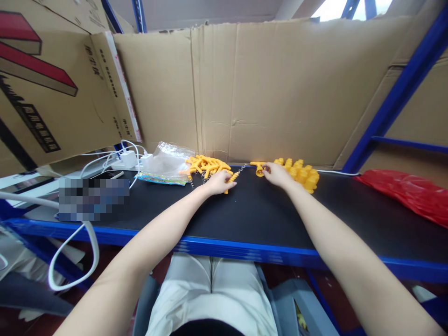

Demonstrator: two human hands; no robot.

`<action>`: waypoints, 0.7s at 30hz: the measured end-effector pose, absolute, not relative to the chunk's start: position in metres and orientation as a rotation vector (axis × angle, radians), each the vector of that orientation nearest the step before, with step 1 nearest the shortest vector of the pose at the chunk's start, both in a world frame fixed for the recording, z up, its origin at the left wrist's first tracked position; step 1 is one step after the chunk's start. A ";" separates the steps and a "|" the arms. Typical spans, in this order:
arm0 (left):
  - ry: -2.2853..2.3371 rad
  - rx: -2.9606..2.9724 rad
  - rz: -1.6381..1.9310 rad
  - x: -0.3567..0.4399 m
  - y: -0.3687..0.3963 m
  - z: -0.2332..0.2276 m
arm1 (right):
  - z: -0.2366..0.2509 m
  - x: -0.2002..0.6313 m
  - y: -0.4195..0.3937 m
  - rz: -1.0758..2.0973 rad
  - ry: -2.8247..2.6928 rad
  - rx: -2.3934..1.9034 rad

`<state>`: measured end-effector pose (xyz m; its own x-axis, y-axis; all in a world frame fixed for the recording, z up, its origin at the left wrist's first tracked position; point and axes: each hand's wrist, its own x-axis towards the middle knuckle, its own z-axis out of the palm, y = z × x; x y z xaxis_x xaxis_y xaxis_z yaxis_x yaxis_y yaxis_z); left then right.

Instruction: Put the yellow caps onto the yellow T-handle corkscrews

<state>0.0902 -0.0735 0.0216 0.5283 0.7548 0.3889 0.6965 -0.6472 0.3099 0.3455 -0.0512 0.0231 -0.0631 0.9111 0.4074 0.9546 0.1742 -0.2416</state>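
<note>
Plastic pieces lie in two heaps at the back of the black table (266,219), right against the cardboard wall (280,88). My left hand (220,182) rests at the near edge of the left heap (205,165), a loose tangle of orange curved bits. Its fingers are curled down around one orange piece (233,177) that pokes out toward the middle; how tightly they close on it I cannot tell, since the knuckles hide the tips. A thin coiled wire or spring (235,205) seems to trail from there across the table, though it is too fine to be sure.

My right hand (276,173) lies at the left end of the right heap (301,173), where yellow pieces sit bunched close together. Thumb and forefinger pinch a small yellow funnel-shaped part (259,169), which touches the table just left of that heap.

Judging by how things lie, the work looks partly done: the yellow bunch appears more orderly than the orange tangle, and plenty of loose orange bits remain. Whether the two parts in my hands belong together I cannot say.

A clear plastic bag (168,161) lies left of the orange heap, a white charger with cables (128,159) beyond it, and a red bag (409,191) far right.
</note>
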 end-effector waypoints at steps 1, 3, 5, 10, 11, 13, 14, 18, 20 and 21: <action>1.269 2.638 0.694 0.090 -0.074 0.021 | 0.027 0.346 -0.054 -0.172 -1.938 -1.790; 1.292 2.602 0.612 0.090 -0.074 0.020 | 0.037 0.349 -0.060 -0.278 -1.818 -1.851; 1.314 2.576 0.576 0.089 -0.074 0.020 | 0.046 0.354 -0.065 -0.370 -1.699 -1.903; 1.289 2.681 0.557 0.088 -0.070 0.016 | 0.061 0.374 -0.072 -0.440 -1.527 -2.168; 1.271 2.713 0.557 0.088 -0.069 0.015 | 0.061 0.377 -0.073 -0.431 -1.526 -2.224; 1.237 2.759 0.560 0.088 -0.068 0.014 | 0.060 0.381 -0.072 -0.411 -1.552 -2.292; 1.221 2.772 0.564 0.087 -0.068 0.014 | 0.058 0.383 -0.071 -0.402 -1.575 -2.308; 1.180 2.777 0.568 0.087 -0.068 0.014 | 0.050 0.382 -0.065 -0.369 -1.678 -2.349; 1.170 2.773 0.576 0.087 -0.069 0.015 | 0.048 0.381 -0.064 -0.366 -1.705 -2.348; 1.165 2.772 0.584 0.088 -0.069 0.015 | 0.048 0.381 -0.064 -0.369 -1.712 -2.335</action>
